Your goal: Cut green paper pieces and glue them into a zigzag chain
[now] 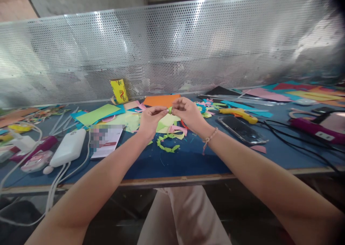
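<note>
My left hand [151,120] and my right hand [188,114] meet above the middle of the blue table [188,158]. Both pinch a small green paper piece [170,110] between their fingertips. A cord bracelet [208,140] sits on my right wrist. Below the hands lie a curled green paper strip [167,146], a pink paper loop [178,130] and pale yellow-green sheets [132,122].
A white power bank [68,147] with cables and a printed card [106,141] lie left. A phone [241,129], a yellow glue gun [238,114], black cables and a purple device [315,129] lie right. A yellow box [119,90], orange paper [161,100] and a perforated metal screen [172,47] stand behind.
</note>
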Tool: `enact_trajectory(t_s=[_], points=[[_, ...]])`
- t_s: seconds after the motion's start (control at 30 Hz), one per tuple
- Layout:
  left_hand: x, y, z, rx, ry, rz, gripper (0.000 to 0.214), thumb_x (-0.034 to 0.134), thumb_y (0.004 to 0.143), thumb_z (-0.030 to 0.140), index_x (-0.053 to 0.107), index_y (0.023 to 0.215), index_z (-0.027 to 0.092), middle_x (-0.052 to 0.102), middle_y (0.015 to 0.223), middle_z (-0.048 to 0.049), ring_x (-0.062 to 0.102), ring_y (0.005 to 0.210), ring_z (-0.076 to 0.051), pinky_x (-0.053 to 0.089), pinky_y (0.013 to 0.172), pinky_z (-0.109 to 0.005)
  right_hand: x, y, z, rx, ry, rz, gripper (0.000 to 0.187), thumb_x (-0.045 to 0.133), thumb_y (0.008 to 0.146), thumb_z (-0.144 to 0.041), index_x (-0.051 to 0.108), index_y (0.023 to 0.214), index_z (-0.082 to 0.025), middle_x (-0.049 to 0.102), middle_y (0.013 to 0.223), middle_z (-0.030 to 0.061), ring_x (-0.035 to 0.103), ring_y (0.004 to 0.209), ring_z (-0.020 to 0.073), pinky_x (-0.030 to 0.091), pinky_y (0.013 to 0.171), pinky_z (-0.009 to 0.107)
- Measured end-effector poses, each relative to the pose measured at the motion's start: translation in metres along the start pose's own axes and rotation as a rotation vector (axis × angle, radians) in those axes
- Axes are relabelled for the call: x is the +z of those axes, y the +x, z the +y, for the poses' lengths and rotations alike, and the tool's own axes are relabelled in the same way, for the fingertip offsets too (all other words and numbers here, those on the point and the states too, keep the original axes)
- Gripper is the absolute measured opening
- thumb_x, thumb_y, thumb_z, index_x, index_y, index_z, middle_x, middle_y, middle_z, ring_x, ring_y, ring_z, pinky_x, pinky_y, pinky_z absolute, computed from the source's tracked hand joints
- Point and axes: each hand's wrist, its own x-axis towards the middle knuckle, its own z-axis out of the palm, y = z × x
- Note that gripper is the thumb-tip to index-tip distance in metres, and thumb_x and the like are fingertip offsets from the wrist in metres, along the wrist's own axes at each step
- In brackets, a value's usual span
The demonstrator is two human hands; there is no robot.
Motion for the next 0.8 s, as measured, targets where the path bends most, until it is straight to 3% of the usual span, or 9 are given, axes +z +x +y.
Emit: enact_trajectory(t_s=[0.27,0.5,0.63,0.8], points=[[-0.001,0.001,0.002,0.044,0.081,-0.028,0.035,0.075,0.058,0.022,0.064,0.091,0.018,0.067,0.095,-0.0049,0.062,0.082,-0.015,0.050,0.076,-0.031,-0.002,0.001,0.001,0.136,0.290,-0.014,0.025,0.066,0.064,-0.022,0.060,0.088,-0.018,0.056,0.071,-0.0020,0.052,0.064,0.0081,0.045,0.065,0.026],[0.003,-0.003,0.010,0.067,0.002,-0.028,0.027,0.072,0.063,0.021,0.061,0.087,0.018,0.067,0.081,-0.0018,0.063,0.077,-0.013,0.050,0.077,-0.031,-0.001,0.000,-0.002,0.297,0.573,-0.063,0.027,0.073,0.058,-0.018,0.063,0.082,-0.019,0.062,0.079,-0.0010,0.056,0.068,0.0073,0.047,0.064,0.021],[0.004,-0.005,0.013,-0.028,-0.161,-0.031,0.015,0.068,0.069,0.025,0.060,0.079,0.017,0.064,0.073,0.0007,0.060,0.069,-0.010,0.050,0.075,-0.029,0.001,-0.001,-0.003,0.335,0.594,-0.079,0.026,0.073,0.060,-0.016,0.065,0.084,-0.020,0.064,0.077,-0.0006,0.056,0.066,0.0080,0.048,0.061,0.021],[0.004,-0.005,0.016,-0.176,-0.335,-0.115,0.017,0.071,0.064,0.019,0.062,0.079,0.019,0.065,0.077,0.0010,0.061,0.071,-0.009,0.049,0.075,-0.027,0.000,-0.001,-0.002,0.341,0.617,-0.102,0.020,0.069,0.063,-0.016,0.064,0.083,-0.020,0.064,0.077,-0.0010,0.057,0.066,0.0077,0.049,0.067,0.023]])
